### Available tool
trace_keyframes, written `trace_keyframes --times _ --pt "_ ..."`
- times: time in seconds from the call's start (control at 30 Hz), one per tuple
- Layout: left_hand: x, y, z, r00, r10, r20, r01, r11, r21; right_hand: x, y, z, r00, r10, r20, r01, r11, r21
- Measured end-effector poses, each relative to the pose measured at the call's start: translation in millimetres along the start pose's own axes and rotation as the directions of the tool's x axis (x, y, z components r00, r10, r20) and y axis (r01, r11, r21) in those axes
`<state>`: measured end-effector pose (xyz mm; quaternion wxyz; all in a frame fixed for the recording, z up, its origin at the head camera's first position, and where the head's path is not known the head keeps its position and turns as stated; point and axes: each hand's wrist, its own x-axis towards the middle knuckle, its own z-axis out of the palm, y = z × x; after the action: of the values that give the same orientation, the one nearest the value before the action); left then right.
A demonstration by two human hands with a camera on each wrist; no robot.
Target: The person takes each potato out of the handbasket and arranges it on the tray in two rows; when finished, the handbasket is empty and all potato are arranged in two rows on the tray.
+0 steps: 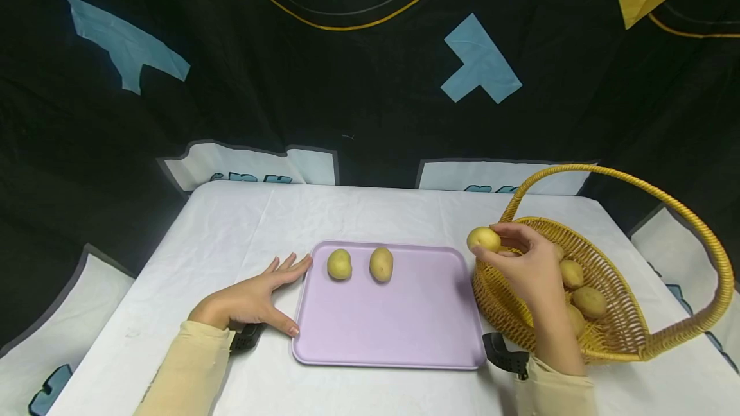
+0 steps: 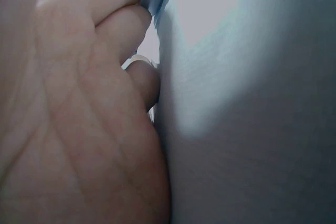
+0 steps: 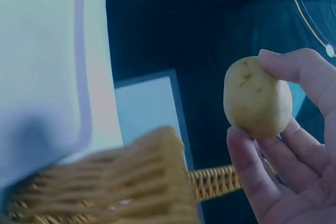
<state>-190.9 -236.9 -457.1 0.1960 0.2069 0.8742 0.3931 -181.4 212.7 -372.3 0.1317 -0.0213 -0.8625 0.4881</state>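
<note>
My right hand (image 1: 528,265) pinches a potato (image 1: 484,239) between thumb and fingers, above the left rim of the wicker basket (image 1: 627,313). The right wrist view shows this pale yellow potato (image 3: 257,97) close up, with a few dark marks on its skin. My left hand (image 1: 260,297) has its fingers spread and touches the left edge of the lilac tray (image 1: 387,332). On the tray's far part lie two potatoes, a rounder one (image 1: 339,264) and a longer one (image 1: 381,264). In the left wrist view the palm (image 2: 79,108) faces the camera beside the white cloth.
Several potatoes (image 1: 589,302) lie inside the basket, whose tall arched handle (image 1: 688,210) rises over its right side. A white cloth covers the table (image 1: 243,384). Behind it hangs a black curtain (image 1: 324,95) with blue and yellow shapes.
</note>
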Motion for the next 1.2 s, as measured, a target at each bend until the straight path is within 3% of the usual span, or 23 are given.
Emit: trace_keyframes --times 0.27,0.47,0.77,1.0,1.2 --pt "0.1 0.5 0.0 1.000 -0.006 -0.005 0.006 1.000 -0.005 0.8 -1.0 18.9 0.998 -0.003 0.061 -0.003 0.995 0.095" --pt "0.0 0.1 0.0 1.000 0.001 -0.004 -0.001 1.000 -0.003 2.4 1.0 34.8 0.998 -0.010 0.055 0.007 0.999 0.051" --pt "-0.1 -0.1 0.2 1.000 0.003 -0.006 -0.003 1.000 -0.005 0.4 1.6 54.2 0.991 0.007 0.136 -0.009 1.000 0.018" --pt "-0.2 -0.1 0.2 1.000 0.003 -0.007 -0.003 1.000 -0.005 -1.9 0.1 63.5 0.990 -0.001 0.139 0.008 0.999 -0.048" --pt "0.8 -0.8 0.5 1.000 -0.003 -0.009 0.003 1.000 0.004 -4.8 1.7 75.1 0.984 -0.030 0.177 0.036 0.999 -0.032"
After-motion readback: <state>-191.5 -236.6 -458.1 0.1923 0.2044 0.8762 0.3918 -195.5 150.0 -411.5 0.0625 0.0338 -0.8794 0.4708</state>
